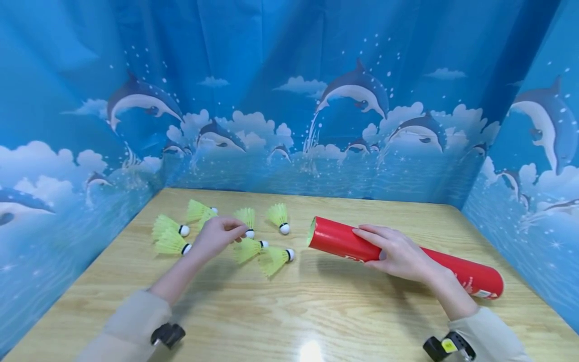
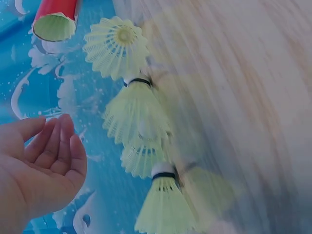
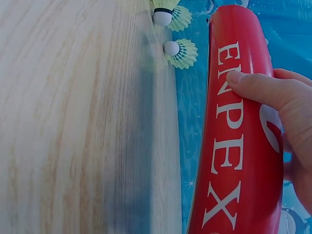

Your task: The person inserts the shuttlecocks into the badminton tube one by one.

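Note:
My right hand (image 1: 400,254) grips a red shuttlecock tube (image 1: 336,240) around its body, thumb on the near side and fingers over the top. The tube's open end points left, showing a pale green inside, and sits higher than its far right end. In the right wrist view, white lettering runs along the tube (image 3: 243,122). My left hand (image 1: 216,237) hovers over the yellow shuttlecocks, its fingers loosely bent. Nothing lies between those fingers in the left wrist view. Closest to it in the head view is a shuttlecock (image 1: 246,216), partly behind the fingertips.
Two shuttlecocks (image 1: 277,261) lie in front of the left hand's fingers, and another (image 1: 278,216) stands farther back. More shuttlecocks (image 1: 169,242) lie at the left of the wooden table (image 1: 280,311). Blue dolphin-print curtains (image 1: 271,100) enclose the back and sides.

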Motion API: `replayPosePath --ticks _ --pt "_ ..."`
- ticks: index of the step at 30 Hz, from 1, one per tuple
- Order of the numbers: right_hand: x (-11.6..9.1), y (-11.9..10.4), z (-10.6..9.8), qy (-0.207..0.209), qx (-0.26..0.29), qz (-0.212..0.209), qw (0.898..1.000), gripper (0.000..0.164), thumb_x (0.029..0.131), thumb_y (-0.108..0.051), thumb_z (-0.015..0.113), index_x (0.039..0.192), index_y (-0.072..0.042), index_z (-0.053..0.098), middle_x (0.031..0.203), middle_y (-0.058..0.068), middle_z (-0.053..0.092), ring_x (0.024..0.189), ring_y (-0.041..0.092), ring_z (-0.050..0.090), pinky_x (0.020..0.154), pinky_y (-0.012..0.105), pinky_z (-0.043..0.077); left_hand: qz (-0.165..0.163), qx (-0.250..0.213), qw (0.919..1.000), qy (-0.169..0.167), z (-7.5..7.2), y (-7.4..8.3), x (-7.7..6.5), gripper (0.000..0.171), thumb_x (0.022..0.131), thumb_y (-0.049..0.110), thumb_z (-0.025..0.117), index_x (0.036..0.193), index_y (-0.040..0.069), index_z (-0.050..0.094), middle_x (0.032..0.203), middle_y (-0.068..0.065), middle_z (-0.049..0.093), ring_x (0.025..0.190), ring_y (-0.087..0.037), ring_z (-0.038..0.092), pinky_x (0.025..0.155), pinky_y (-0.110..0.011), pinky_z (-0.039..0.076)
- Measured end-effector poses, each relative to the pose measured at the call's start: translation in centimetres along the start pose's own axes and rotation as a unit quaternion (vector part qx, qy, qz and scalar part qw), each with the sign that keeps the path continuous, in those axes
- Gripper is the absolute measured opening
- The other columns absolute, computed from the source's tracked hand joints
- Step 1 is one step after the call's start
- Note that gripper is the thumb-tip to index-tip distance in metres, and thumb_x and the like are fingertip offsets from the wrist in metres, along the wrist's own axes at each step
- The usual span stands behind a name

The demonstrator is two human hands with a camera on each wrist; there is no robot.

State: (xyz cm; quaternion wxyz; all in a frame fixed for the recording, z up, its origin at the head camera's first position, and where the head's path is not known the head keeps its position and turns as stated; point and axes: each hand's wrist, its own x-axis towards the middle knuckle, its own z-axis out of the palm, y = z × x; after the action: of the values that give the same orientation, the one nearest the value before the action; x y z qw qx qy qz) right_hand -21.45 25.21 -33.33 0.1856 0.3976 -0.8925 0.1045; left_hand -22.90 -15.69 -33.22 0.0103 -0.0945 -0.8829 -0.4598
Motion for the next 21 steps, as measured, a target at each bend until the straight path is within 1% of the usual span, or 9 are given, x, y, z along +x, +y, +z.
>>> replayPosePath --ticks 3,6,10,12,15,17,21 --pt "0.0 0.0 0.0 -0.002 0.000 0.002 1.000 0.086 0.059 -0.020 0.089 0.134 -0.014 0.049 0.127 0.010 0.052 0.106 0.027 0.052 0.072 0.040 0.053 0.005 0.018 0.9998 -0.009 -0.5 -0.6 -0.1 0.028 0.092 0.022 0.058 0.105 -0.001 0.067 0.088 -0.007 0.068 0.079 -0.018 0.063 0.072 -0.037 0.052" --pt "0.0 0.1 0.1 -0.002 0.001 0.003 1.000 0.086 0.058 -0.019 0.089 0.135 -0.015 0.049 0.127 0.010 0.052 0.106 0.027 0.052 0.073 0.041 0.053 0.003 0.038 0.9992 -0.014 -0.8 -0.9 -0.2 0.026 0.091 0.020 0.059 0.104 0.000 0.068 0.087 -0.007 0.068 0.077 -0.018 0.063 0.068 -0.035 0.051" --pt "0.0 0.1 0.1 -0.001 -0.001 0.003 1.000 0.087 0.058 -0.019 0.089 0.135 -0.015 0.048 0.127 0.010 0.052 0.106 0.027 0.052 0.073 0.041 0.053 -0.010 0.059 0.9980 -0.020 -0.9 -1.2 -0.1 0.026 0.090 0.021 0.060 0.104 0.001 0.068 0.089 -0.009 0.068 0.076 -0.019 0.063 0.066 -0.035 0.051" --pt "0.0 0.1 0.1 0.000 -0.002 0.002 1.000 0.087 0.058 -0.020 0.089 0.135 -0.015 0.048 0.127 0.010 0.053 0.106 0.027 0.052 0.073 0.041 0.053 -0.019 0.071 0.9970 -0.023 -0.8 -1.4 0.0 0.027 0.089 0.022 0.061 0.105 0.001 0.068 0.095 -0.012 0.067 0.075 -0.019 0.063 0.066 -0.035 0.051" --pt "-0.1 0.1 0.2 0.000 -0.004 0.001 1.000 0.087 0.058 -0.020 0.089 0.135 -0.015 0.048 0.127 0.010 0.053 0.106 0.026 0.052 0.072 0.041 0.053 -0.022 0.084 0.9957 -0.031 -0.4 -1.7 0.2 0.031 0.089 0.022 0.061 0.108 -0.002 0.065 0.099 -0.016 0.066 0.073 -0.019 0.064 0.066 -0.034 0.052" --pt "-0.1 0.1 0.3 -0.002 -0.004 0.001 1.000 0.087 0.058 -0.019 0.089 0.135 -0.015 0.048 0.126 0.010 0.053 0.106 0.026 0.052 0.072 0.041 0.053 -0.019 0.082 0.9958 -0.037 -0.1 -1.9 0.4 0.033 0.088 0.021 0.062 0.110 -0.004 0.064 0.099 -0.017 0.066 0.071 -0.019 0.064 0.065 -0.033 0.052" --pt "-0.1 0.1 0.2 -0.001 -0.004 0.003 1.000 0.087 0.058 -0.020 0.089 0.135 -0.015 0.048 0.126 0.010 0.053 0.106 0.027 0.052 0.073 0.041 0.053 -0.013 0.070 0.9966 -0.041 0.5 -2.3 0.6 0.035 0.087 0.019 0.064 0.111 -0.005 0.063 0.093 -0.015 0.067 0.070 -0.019 0.064 0.063 -0.031 0.052"
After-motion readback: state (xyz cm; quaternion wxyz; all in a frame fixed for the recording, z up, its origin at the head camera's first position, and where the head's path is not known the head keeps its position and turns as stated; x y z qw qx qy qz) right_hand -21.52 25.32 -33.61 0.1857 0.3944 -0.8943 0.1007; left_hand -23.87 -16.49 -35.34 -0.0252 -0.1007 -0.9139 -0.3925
